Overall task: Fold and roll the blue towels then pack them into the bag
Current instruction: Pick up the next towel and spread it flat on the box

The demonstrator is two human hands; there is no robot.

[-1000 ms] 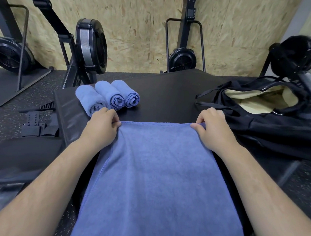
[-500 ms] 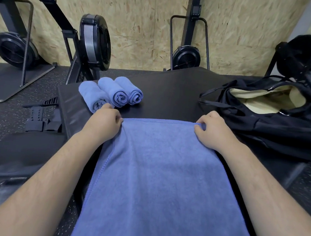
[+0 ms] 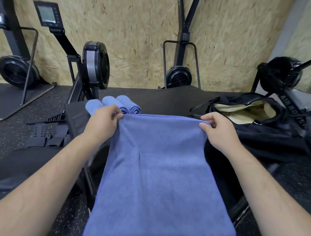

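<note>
A blue towel (image 3: 157,183) lies folded lengthwise on a black padded bench (image 3: 167,102), stretching toward me. My left hand (image 3: 102,121) pinches its far left corner and my right hand (image 3: 218,130) pinches its far right corner, with the far edge raised off the bench. Three rolled blue towels (image 3: 115,103) sit side by side on the bench just beyond my left hand, partly hidden by it. An open black bag (image 3: 261,130) with a pale yellow lining rests on the bench at the right, close to my right hand.
Black rowing machines (image 3: 93,66) stand along the chipboard wall behind the bench, and another machine (image 3: 284,76) stands at the far right behind the bag. Black straps and foot plates (image 3: 43,133) lie on the speckled floor to the left.
Both hands have lifted the towel's far edge off the bench and drawn it slightly toward me. My head has tilted up, showing more of the wall.
</note>
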